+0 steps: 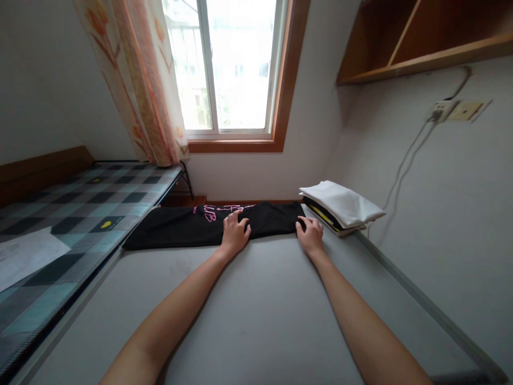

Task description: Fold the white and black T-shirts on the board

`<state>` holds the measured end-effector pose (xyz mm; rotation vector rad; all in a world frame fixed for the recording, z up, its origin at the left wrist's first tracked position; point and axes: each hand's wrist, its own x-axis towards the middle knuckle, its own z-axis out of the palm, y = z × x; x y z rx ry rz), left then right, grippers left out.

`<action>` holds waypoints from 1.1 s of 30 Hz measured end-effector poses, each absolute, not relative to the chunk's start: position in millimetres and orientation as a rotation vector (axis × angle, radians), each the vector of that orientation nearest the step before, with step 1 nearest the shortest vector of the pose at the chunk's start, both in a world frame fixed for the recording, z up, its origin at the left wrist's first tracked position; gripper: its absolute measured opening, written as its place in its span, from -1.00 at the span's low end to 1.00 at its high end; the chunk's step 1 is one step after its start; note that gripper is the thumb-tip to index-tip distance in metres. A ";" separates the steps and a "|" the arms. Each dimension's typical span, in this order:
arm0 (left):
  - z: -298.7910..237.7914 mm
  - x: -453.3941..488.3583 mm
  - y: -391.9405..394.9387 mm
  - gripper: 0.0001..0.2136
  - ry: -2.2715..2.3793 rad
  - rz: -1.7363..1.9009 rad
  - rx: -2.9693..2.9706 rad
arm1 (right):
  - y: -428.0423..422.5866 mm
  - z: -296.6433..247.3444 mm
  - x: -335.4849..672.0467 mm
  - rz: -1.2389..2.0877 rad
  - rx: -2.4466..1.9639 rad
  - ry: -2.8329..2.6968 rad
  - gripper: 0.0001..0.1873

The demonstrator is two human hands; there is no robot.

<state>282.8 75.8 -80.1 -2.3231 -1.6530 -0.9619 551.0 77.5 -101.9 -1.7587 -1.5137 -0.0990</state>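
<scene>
A long folded black garment [176,227] with pink lettering lies across the far end of the grey table; its exact kind does not show. My left hand [234,233] rests on the middle of the garment, fingers bent and apart, thumb to the right. At the garment's right end, the thumb and bent fingers of my right hand [310,235] close on the edge of the cloth. Just beyond that hand sits a stack of folded cloth, a white piece [340,202] on top and black and yellow layers beneath.
The grey table [248,310] meets the wall on the right. To the left is a bed with a checked mattress [116,187] and a sheet of paper [30,254]. A curtained window [240,69] is ahead. Cables hang from a wall socket [443,110] below a wooden shelf [420,61].
</scene>
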 end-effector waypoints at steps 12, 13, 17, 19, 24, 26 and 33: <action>-74.8 285.2 70.3 -0.70 -1.750 -0.700 -2.411 | 66.2 -93.0 541.5 0.192 -1.696 -1.636 -0.59; -75.0 285.0 70.5 -0.70 -1.751 -0.706 -2.419 | 65.7 -92.6 540.9 0.191 -1.684 -1.665 -0.59; -75.5 284.4 71.0 -0.71 -1.753 -0.744 -2.453 | 64.9 -92.8 540.4 0.189 -1.671 -1.709 -0.60; -75.3 284.3 70.8 -0.72 -1.744 -0.759 -2.472 | 65.1 -93.2 540.8 0.194 -1.669 -1.708 -0.60; -75.4 283.6 70.7 -0.72 -1.696 -0.799 -2.515 | 65.4 -93.0 541.1 0.208 -1.676 -1.718 -0.62; -76.1 283.3 71.0 -0.73 -1.685 -0.809 -2.534 | 65.5 -93.1 540.8 0.204 -1.680 -1.723 -0.63; -77.4 282.6 71.0 -0.77 -1.627 -0.817 -2.630 | 65.7 -94.3 540.1 0.161 -1.722 -1.761 -0.70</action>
